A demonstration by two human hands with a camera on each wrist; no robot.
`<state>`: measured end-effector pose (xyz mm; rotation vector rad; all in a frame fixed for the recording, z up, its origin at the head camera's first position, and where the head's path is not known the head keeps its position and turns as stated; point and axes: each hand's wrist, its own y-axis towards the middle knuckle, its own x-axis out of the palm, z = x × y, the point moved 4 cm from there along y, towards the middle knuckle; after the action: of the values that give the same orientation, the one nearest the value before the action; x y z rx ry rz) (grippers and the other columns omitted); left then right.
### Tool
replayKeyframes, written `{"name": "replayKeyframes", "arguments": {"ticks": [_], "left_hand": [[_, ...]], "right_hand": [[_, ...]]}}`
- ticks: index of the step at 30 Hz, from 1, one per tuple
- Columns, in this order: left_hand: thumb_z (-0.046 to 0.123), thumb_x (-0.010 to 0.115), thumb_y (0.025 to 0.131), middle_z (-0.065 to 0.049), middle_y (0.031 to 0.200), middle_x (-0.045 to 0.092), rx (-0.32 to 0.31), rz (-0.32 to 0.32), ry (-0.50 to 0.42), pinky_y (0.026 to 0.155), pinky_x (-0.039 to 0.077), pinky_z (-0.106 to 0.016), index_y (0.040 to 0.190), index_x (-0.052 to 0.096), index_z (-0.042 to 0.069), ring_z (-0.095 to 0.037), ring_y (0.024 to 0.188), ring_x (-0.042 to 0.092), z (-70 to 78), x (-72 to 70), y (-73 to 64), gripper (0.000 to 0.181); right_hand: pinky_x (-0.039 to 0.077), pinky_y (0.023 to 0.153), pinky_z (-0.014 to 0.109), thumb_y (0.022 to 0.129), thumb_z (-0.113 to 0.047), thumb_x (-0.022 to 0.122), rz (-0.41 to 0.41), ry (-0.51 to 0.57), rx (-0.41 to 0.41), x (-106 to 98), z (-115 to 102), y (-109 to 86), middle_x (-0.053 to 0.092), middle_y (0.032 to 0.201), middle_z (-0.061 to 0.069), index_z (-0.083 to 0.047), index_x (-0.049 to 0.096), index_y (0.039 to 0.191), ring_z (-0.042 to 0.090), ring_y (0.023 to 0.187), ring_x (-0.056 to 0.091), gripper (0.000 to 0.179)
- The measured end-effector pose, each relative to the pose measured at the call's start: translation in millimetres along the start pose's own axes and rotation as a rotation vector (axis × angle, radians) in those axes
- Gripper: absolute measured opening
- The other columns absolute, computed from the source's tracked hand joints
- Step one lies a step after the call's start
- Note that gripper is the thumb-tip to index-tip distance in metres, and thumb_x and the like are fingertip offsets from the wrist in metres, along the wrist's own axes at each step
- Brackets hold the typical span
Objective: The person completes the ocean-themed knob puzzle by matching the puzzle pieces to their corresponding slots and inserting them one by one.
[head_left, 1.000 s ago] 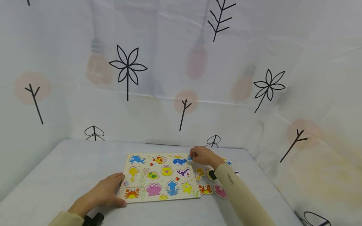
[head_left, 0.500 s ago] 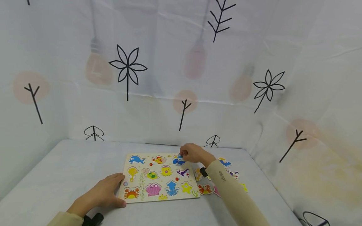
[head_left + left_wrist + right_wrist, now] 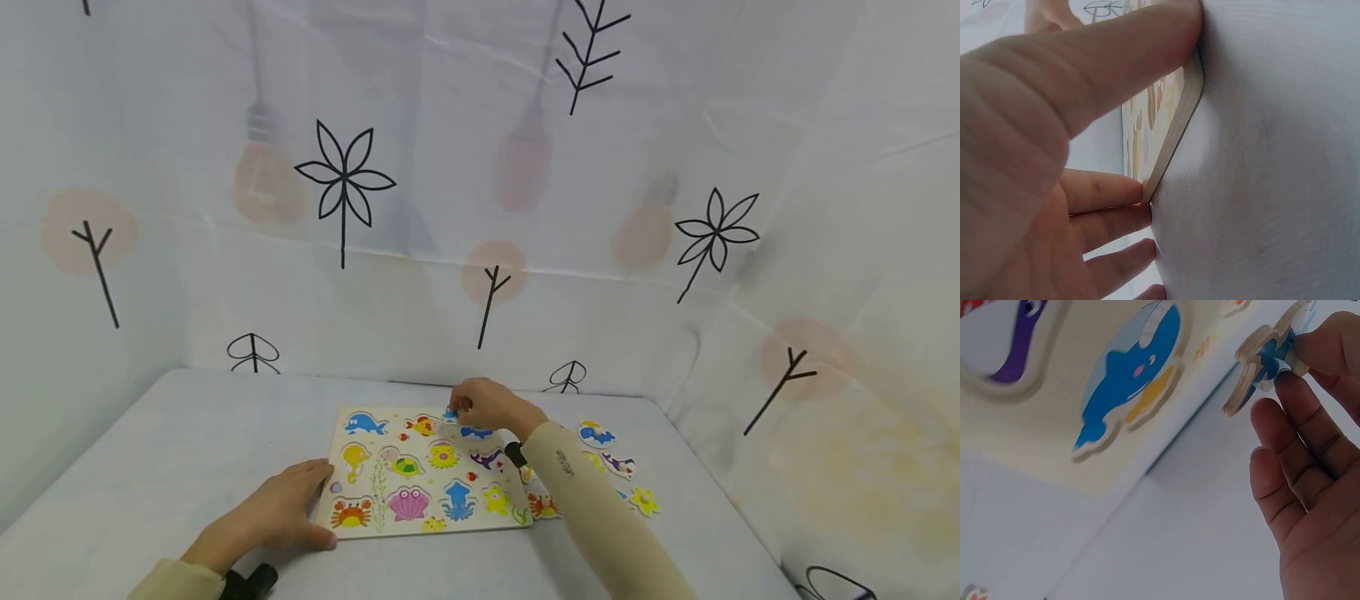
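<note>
Head view: cream wooden puzzle board printed with colourful sea animals (image 3: 480, 517) lies flat on white cloth-covered table (image 3: 225, 433). Left hand (image 3: 273, 510) at board's left side, fingers extended along that edge, thumb by the near left corner; touching, not wrapped round it. Right hand (image 3: 495, 406) over the board's far edge, thumb and finger pinching small blue wooden puzzle piece (image 3: 450, 416). Piece sits between orange-and-yellow fish picture (image 3: 424, 426) and the partly covered blue whale picture; cannot tell here if it touches the board. Right of board, loose pieces on table: blue-and-yellow piece (image 3: 596, 433), purple-and-white piece (image 3: 619, 465), yellow flower-shaped piece (image 3: 644, 501), orange-red crab piece (image 3: 543, 505) near the board's right edge, others partly hidden by right beige sleeve (image 3: 600, 517). White fabric backdrop with black plant drawings (image 3: 412, 317) behind.

Left wrist view: thumb lies across the board's near corner, fingertips at the left edge, other fingers spread straight, lower ones beside the board. Pale side edge of board visible, printed top seen at a steep slant.

Right wrist view: thumb and index fingertip hold the blue piece by its pale peg, remaining fingers loosely bent below. Piece tilted, layered wood edge showing, off the table. Blue whale picture (image 3: 1132, 375) and purple-and-white picture (image 3: 1013, 337) sit on the board, left of the hand
</note>
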<state>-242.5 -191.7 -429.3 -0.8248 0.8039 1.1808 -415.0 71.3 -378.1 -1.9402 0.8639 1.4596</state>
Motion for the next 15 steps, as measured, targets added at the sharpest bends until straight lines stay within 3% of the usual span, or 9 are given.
{"name": "replayKeyframes", "arguments": {"ticks": [15], "left_hand": [[0.052,0.088,0.055,-0.022,0.142,0.043,0.019,0.012,-0.002,0.107,0.031,-0.061,0.135,0.048,-0.003,-0.044,0.131,0.037,0.8,-0.3,-0.5,0.105]], "right_hand": [[0.047,0.064,0.021,0.087,-0.022,0.069,-0.022,0.029,-0.059,13.7,-44.0,29.3,0.056,0.083,-0.008,-0.025,0.068,0.098,0.010,0.079,0.051,0.011]]}}
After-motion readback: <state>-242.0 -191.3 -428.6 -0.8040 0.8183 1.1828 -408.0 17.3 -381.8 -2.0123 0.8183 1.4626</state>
